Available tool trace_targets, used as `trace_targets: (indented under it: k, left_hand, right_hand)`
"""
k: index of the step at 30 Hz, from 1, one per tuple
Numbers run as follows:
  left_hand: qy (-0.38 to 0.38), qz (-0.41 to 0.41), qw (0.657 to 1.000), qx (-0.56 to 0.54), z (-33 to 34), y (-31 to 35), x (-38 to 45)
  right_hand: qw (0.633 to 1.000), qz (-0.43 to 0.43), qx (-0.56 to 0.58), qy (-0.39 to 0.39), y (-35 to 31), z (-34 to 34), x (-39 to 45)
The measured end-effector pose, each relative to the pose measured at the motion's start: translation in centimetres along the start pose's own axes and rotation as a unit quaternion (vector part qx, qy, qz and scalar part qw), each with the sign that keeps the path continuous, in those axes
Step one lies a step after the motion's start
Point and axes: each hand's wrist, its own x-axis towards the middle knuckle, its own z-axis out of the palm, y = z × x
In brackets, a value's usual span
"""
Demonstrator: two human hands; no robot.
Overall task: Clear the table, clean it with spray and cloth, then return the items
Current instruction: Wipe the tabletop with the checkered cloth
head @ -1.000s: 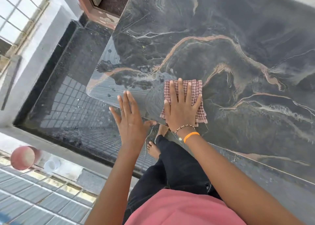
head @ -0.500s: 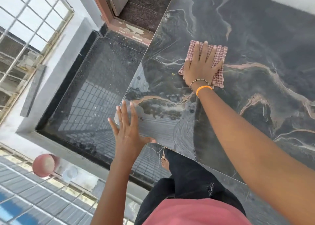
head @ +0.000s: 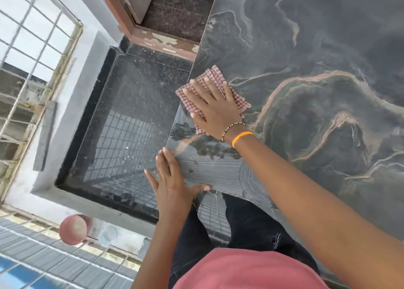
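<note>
A dark marble table point(head: 317, 48) with tan veins fills the right side of the view. A red checked cloth point(head: 209, 78) lies flat on it at the left edge, overhanging the edge slightly. My right hand point(head: 213, 108) presses flat on the cloth, fingers spread; the wrist wears a beaded bracelet and an orange band. My left hand point(head: 172, 183) rests open at the table's near left corner, thumb on the top. Wet wipe streaks point(head: 218, 170) show on the near corner. No spray bottle is in view.
To the left below the table is a dark tiled floor point(head: 122, 135) with a raised grey border. A brown door frame point(head: 153, 41) stands at the top. A window grille point(head: 32, 48) is at the far left. A pink bowl point(head: 73, 229) sits at lower left.
My right hand has slid the cloth left across the table to its left edge, after an earlier push away from me. The left hand stays at the near corner. The view has shifted.
</note>
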Motion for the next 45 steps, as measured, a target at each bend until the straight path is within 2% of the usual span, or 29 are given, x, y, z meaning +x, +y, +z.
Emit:
trace_targets:
  k: [3,7,12,14,17,24,27,30,33,38,42,45]
  left_hand:
    - [0.034,0.048,0.998,-0.004,-0.8,-1.9,0.6]
    - [0.038,0.096,0.993,-0.057,-1.7,-4.5,2.5]
    - [0.016,0.135,0.985,-0.109,-2.4,-6.3,3.7]
    - [0.022,0.133,0.984,-0.116,-2.6,-6.4,4.0]
    - [0.019,0.128,0.983,-0.13,-2.7,-6.3,4.1]
    - [-0.006,0.139,0.969,-0.203,-2.4,-7.0,3.9]
    - [-0.023,0.128,0.97,-0.205,-1.7,-7.9,3.2]
    - [-0.037,0.122,0.974,-0.188,-0.9,-8.9,2.1]
    - [-0.015,0.112,0.971,-0.211,-1.1,-9.0,1.6]
    - [0.033,0.104,0.972,-0.207,-1.9,-8.1,2.1]
    - [0.038,0.115,0.974,-0.193,-2.2,-7.8,2.0]
    - [0.01,0.105,0.971,-0.216,-2.4,-8.0,1.9]
  right_hand:
    - [0.993,0.121,0.005,0.018,3.2,0.1,-3.8]
    - [0.96,0.279,0.015,0.027,7.0,0.1,-9.4]
    - [0.876,0.479,0.039,0.047,4.9,0.9,-13.5]
    - [0.851,0.519,0.056,0.049,2.2,1.2,-12.3]
    - [0.869,0.489,0.066,0.042,-1.5,1.4,-9.1]
    - [0.966,0.255,0.05,0.012,-10.2,1.1,-0.3]
    - [0.99,0.142,0.025,-0.009,-12.9,1.8,-1.4]
    - [0.995,0.096,0.021,0.003,-12.9,2.5,-4.7]
    - [0.991,0.132,0.018,0.019,-10.4,2.7,-7.8]
    - [0.96,0.277,0.015,0.023,-3.4,2.3,-13.4]
    - [0.916,0.397,0.021,0.041,1.3,2.1,-18.6]
    - [0.872,0.484,0.039,0.064,1.3,2.4,-21.5]
